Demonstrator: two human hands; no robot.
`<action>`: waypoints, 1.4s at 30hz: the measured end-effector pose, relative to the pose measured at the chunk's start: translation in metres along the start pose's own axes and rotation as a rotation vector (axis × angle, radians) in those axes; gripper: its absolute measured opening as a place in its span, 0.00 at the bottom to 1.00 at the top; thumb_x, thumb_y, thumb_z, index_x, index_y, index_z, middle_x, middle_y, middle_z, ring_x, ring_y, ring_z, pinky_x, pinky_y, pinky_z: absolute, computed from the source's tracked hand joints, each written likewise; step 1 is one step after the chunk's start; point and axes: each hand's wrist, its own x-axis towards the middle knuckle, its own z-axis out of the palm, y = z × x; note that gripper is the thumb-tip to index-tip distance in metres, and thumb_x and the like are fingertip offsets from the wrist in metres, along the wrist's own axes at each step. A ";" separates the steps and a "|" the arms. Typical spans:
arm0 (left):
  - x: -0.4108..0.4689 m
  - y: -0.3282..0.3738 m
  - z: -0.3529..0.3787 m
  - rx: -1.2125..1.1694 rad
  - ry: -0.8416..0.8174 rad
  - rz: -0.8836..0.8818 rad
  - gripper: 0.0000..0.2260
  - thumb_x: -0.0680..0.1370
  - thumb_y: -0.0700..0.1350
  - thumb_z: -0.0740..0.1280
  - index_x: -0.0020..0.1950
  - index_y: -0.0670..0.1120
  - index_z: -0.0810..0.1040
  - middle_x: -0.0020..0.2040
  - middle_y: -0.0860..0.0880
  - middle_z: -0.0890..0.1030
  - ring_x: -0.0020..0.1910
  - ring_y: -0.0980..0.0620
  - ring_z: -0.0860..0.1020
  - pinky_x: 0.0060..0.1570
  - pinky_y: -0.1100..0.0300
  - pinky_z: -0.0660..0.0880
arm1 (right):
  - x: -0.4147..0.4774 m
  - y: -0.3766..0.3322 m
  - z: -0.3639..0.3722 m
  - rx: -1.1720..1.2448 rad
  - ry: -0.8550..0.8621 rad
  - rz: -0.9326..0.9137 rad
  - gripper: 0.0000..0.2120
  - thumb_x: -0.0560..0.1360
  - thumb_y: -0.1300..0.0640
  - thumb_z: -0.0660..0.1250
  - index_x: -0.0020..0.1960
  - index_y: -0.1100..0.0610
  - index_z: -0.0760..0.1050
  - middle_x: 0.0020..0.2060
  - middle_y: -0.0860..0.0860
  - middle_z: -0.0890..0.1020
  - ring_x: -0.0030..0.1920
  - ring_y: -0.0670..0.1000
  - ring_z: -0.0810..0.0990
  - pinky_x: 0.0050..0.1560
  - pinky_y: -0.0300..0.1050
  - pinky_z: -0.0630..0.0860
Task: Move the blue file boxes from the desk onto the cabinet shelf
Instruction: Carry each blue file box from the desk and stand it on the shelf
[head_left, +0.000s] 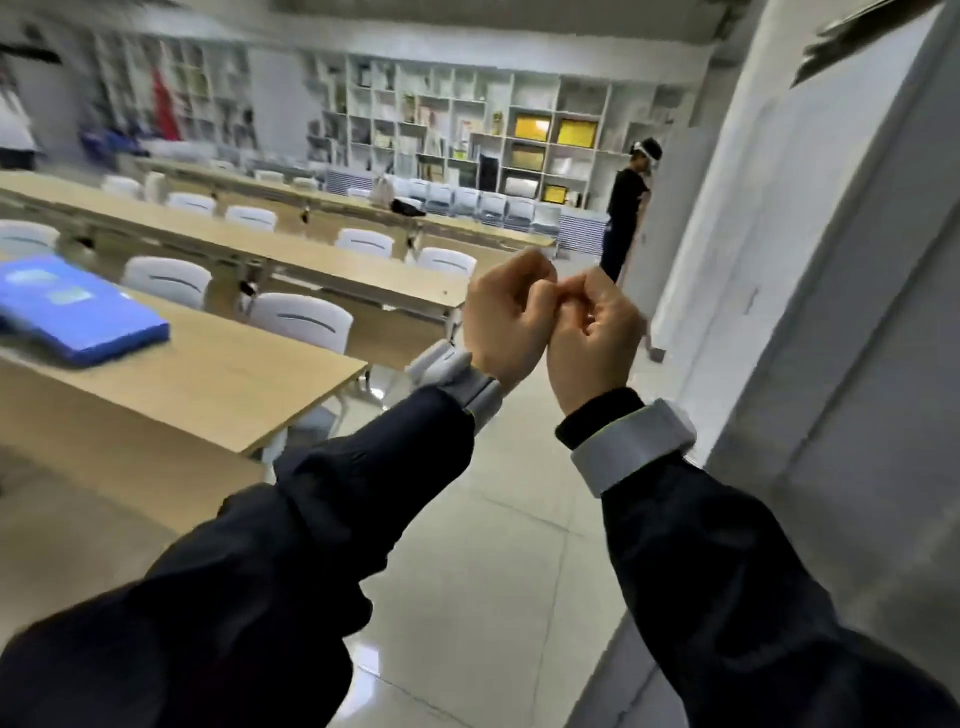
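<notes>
Desk (218, 384) edge; apparently empty hands (550, 327) apart.

Even indoor light, motion-blurred (esp. edges)

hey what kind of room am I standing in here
Probably a meeting or training room in an office: long pale wooden desks in rows with white plastic chairs, a white cubby shelf wall at the back, and flat blue file boxes on the nearest desk.

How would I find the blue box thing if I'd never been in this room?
Start at the nearest long wooden desk, on the left side of the room. The blue file boxes lie flat on its left end, near the picture's edge. Nothing else on that desk is bright blue; the chairs behind it are white.
</notes>
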 end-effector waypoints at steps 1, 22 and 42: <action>0.006 -0.008 -0.026 0.038 0.047 0.006 0.05 0.67 0.37 0.58 0.31 0.41 0.71 0.27 0.45 0.69 0.30 0.50 0.66 0.30 0.55 0.65 | -0.006 -0.007 0.026 0.032 -0.040 0.008 0.10 0.67 0.66 0.56 0.33 0.58 0.75 0.26 0.49 0.72 0.29 0.48 0.69 0.30 0.39 0.63; 0.063 -0.192 -0.489 0.730 0.549 -0.479 0.07 0.68 0.47 0.57 0.31 0.52 0.73 0.28 0.51 0.75 0.34 0.44 0.76 0.36 0.54 0.73 | -0.101 -0.069 0.462 0.253 -0.567 0.146 0.12 0.68 0.68 0.56 0.32 0.58 0.75 0.29 0.58 0.79 0.33 0.60 0.76 0.34 0.47 0.72; 0.222 -0.475 -0.700 0.692 0.625 -0.903 0.11 0.76 0.38 0.59 0.38 0.45 0.77 0.29 0.46 0.76 0.25 0.52 0.73 0.22 0.67 0.69 | -0.100 0.056 0.876 0.081 -1.040 0.224 0.12 0.67 0.66 0.58 0.37 0.53 0.77 0.37 0.56 0.82 0.42 0.60 0.76 0.40 0.45 0.70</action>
